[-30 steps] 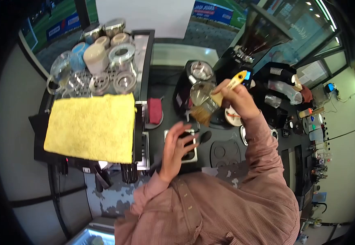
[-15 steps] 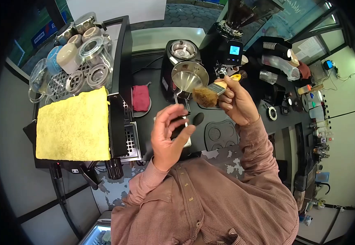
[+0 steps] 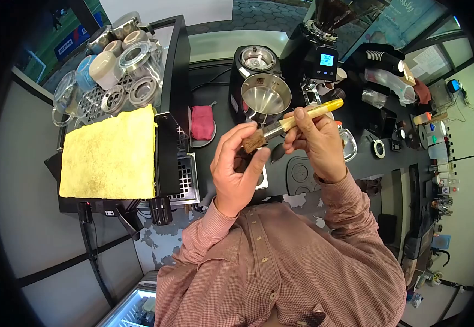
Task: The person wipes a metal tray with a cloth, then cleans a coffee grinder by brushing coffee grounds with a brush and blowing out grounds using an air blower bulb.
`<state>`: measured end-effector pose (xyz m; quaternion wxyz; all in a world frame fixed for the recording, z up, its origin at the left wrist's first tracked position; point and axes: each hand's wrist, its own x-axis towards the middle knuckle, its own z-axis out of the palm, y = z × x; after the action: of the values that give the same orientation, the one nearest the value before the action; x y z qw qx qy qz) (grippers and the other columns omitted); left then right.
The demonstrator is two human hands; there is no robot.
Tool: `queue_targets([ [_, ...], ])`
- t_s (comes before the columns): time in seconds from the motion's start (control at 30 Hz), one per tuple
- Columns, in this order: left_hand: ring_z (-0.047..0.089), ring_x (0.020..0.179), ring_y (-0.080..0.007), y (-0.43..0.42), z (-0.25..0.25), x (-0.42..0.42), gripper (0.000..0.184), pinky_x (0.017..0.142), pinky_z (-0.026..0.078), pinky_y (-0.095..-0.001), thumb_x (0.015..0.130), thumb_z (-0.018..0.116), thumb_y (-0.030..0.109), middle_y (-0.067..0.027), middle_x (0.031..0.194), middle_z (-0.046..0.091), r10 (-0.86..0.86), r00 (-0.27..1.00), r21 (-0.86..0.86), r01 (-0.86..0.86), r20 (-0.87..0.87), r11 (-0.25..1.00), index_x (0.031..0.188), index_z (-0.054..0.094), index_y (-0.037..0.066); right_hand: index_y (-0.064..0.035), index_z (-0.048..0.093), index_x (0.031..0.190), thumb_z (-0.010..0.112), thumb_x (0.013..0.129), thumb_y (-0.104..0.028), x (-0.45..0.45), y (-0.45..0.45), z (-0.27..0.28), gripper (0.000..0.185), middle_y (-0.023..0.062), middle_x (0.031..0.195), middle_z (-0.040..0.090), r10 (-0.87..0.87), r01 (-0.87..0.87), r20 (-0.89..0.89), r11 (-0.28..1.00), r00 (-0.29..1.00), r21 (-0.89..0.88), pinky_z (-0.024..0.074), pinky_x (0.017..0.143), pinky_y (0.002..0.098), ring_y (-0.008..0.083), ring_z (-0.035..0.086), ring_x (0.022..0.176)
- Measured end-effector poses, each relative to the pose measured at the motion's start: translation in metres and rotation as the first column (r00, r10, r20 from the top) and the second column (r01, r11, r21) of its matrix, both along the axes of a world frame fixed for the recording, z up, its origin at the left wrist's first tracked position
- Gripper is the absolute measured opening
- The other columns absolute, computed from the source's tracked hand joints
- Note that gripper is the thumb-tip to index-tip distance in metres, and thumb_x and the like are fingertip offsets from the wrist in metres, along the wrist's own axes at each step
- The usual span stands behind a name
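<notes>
While the right hand [image 3: 324,144] grips the brush [image 3: 287,125] above the surface [image 3: 223,111], the half-curled left hand [image 3: 234,170] flanks its bristles [image 3: 254,141] at eight o'clock, contact unconfirmed. A metal bowl [image 3: 278,88] sits at the brush's eleven o'clock.

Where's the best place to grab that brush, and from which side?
Probably its yellow handle, from the picture's right: it's long and slim, its end sticks out past the right hand, and the bristles point toward the left hand.

Left of the bowl [image 3: 266,99] a cloth [image 3: 202,122] is lying, right of it a grinder [image 3: 299,53] is standing, before it the brush [image 3: 286,125] is hovering!
</notes>
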<state>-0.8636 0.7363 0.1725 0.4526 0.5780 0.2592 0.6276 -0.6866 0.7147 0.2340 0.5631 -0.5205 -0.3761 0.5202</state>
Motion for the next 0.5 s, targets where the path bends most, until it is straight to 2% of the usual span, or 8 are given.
queue_targets([
  [0.07, 0.071, 0.104, -0.0207, 0.001, 0.014, -0.005, 0.037, 0.085, 0.058, -0.0293, 0.09, 0.08, 0.006, -0.0147, 0.123, 0.071, 0.215, 0.946, 0.232, -0.159, -0.244, 0.96, 0.125, 0.069, 0.0, 0.0035, 0.066, 0.111, 0.06, 0.107, -0.037, -0.006, -0.001, 0.003, 0.041, 0.007, 0.075, 0.069, -0.006, 0.005, 0.052, 1.0, 0.999, 0.006, 0.0567, 0.056, 0.0243, 0.014, 0.069, 0.062],
  [0.17, 0.073, 0.103, -0.0249, 0.004, 0.007, -0.014, 0.032, 0.087, 0.058, -0.0311, 0.088, 0.082, 0.006, -0.0159, 0.116, 0.074, 0.148, 0.944, 0.178, -0.098, -0.295, 0.979, 0.118, 0.073, 0.0, 0.0041, 0.065, 0.111, 0.06, 0.108, -0.034, -0.011, -0.004, 0.006, 0.038, 0.0088, 0.076, 0.069, 0.006, -0.007, 0.067, 1.0, 0.998, 0.027, 0.0574, 0.057, 0.0254, 0.0151, 0.069, 0.062],
  [0.2, 0.073, 0.102, -0.024, 0.003, 0.011, -0.014, 0.024, 0.085, 0.058, -0.031, 0.088, 0.082, 0.005, -0.0144, 0.108, 0.076, 0.156, 0.949, 0.141, -0.121, -0.272, 0.983, 0.111, 0.076, -0.001, 0.0043, 0.065, 0.111, 0.061, 0.107, -0.032, -0.011, -0.003, 0.006, 0.036, 0.0093, 0.076, 0.069, 0.008, -0.011, 0.076, 0.999, 0.997, 0.038, 0.0576, 0.057, 0.0257, 0.0151, 0.069, 0.063],
  [0.27, 0.073, 0.102, -0.0227, 0.006, 0.008, -0.019, 0.023, 0.084, 0.059, -0.0306, 0.09, 0.08, 0.005, -0.0143, 0.109, 0.076, 0.176, 0.938, 0.193, -0.121, -0.297, 0.974, 0.111, 0.076, -0.001, 0.0044, 0.065, 0.11, 0.061, 0.107, -0.03, -0.012, -0.003, 0.006, 0.034, 0.0097, 0.076, 0.069, 0.007, -0.012, 0.084, 0.999, 0.996, 0.053, 0.0578, 0.057, 0.026, 0.0151, 0.069, 0.063],
  [0.33, 0.073, 0.102, -0.0215, 0.004, 0.006, -0.023, 0.021, 0.083, 0.059, -0.0303, 0.091, 0.078, 0.004, -0.0143, 0.109, 0.076, 0.199, 0.925, 0.235, -0.125, -0.325, 0.964, 0.111, 0.075, -0.002, 0.0019, 0.064, 0.102, 0.067, 0.105, -0.027, -0.014, -0.003, 0.004, 0.029, 0.0075, 0.078, 0.071, 0.002, -0.014, 0.107, 0.993, 0.994, 0.12, 0.058, 0.059, 0.0238, 0.0122, 0.069, 0.065],
  [0.4, 0.072, 0.101, -0.0182, 0.002, 0.006, -0.027, 0.016, 0.083, 0.059, -0.0297, 0.095, 0.075, 0.004, -0.0141, 0.109, 0.076, 0.118, 0.957, -0.021, -0.129, -0.264, 0.991, 0.109, 0.075, -0.003, 0.0019, 0.064, 0.103, 0.067, 0.105, -0.026, -0.012, -0.003, 0.004, 0.028, 0.0072, 0.078, 0.071, -0.038, 0.014, 0.141, 0.986, 0.989, 0.167, 0.0572, 0.06, 0.0234, 0.0113, 0.069, 0.065],
  [0.5, 0.072, 0.099, -0.0162, 0.007, 0.008, -0.031, 0.014, 0.085, 0.058, -0.0291, 0.097, 0.073, 0.006, -0.0139, 0.109, 0.076, 0.182, 0.95, 0.03, -0.18, -0.254, 0.983, 0.107, 0.075, -0.004, 0.0017, 0.065, 0.106, 0.067, 0.105, -0.023, -0.007, -0.004, 0.002, 0.025, 0.0063, 0.079, 0.071, -0.078, 0.036, 0.191, 0.977, 0.978, 0.212, 0.0547, 0.061, 0.0223, 0.0092, 0.067, 0.065],
])
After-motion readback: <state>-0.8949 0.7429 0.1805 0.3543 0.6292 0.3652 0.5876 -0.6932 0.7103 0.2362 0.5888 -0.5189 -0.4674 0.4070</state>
